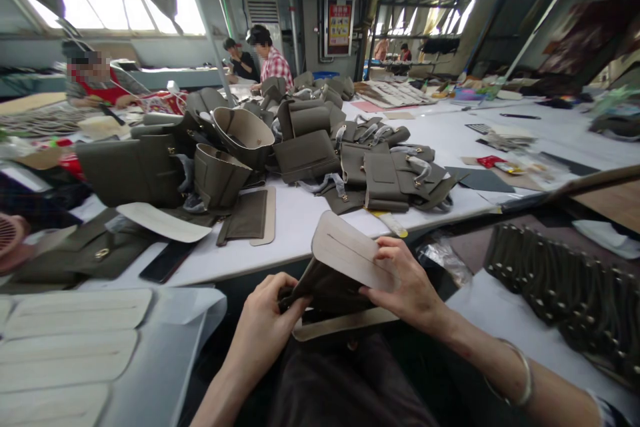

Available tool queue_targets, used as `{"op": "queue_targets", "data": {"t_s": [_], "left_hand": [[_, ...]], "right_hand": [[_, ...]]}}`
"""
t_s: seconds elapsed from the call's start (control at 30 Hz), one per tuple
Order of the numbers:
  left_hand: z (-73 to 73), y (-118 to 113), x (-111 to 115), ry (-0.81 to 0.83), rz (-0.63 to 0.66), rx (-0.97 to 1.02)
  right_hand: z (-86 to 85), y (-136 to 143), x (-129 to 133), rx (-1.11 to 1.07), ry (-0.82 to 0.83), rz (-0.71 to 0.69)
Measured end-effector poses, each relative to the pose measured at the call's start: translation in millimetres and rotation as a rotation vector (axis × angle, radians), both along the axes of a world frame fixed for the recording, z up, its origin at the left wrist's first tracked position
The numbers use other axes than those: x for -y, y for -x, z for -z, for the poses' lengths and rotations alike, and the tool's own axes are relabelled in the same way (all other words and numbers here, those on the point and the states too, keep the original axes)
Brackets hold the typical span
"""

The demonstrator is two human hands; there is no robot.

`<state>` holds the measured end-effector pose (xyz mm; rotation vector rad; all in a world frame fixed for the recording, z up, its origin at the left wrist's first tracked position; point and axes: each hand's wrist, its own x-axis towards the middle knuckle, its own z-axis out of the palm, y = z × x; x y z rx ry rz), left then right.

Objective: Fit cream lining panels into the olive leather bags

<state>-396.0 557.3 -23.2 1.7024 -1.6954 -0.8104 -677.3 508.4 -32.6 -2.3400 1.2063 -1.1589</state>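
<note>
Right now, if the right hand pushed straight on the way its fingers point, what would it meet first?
The right hand points left, its fingers already on the beige panel; beyond that, probably the left hand, though depth is unclear.

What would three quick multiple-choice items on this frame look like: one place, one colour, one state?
1. Where is the cream panel that the right hand touches?
A. flat on the white table
B. raised in front of the person, below the table edge
C. on the left stack

2. What colour are the bag parts heaped on the white table?
A. red
B. dark olive-grey
C. bright blue

3. What is the left hand doing?
A. closed on the dark bag piece
B. hanging open, apart from it
C. resting on the phone

Answers:
1 B, the panel tilts up between the hands, off the table.
2 B, the heaped pieces all show that dull olive-grey.
3 A, its fingers curl around the piece's left edge.
</note>
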Motion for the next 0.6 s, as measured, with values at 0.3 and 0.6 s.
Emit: {"op": "queue_targets", "data": {"t_s": [0.3, 0.6], "left_hand": [[68.0, 5, 3, 0.1, 0.053, -0.104], [137.2, 5, -33, -0.34, -0.53, -1.043]], "right_hand": [[10.6, 20, -3, -0.504, 0.222, -0.074], [20.6, -8, 3, -0.687, 0.342, -0.172]]}}
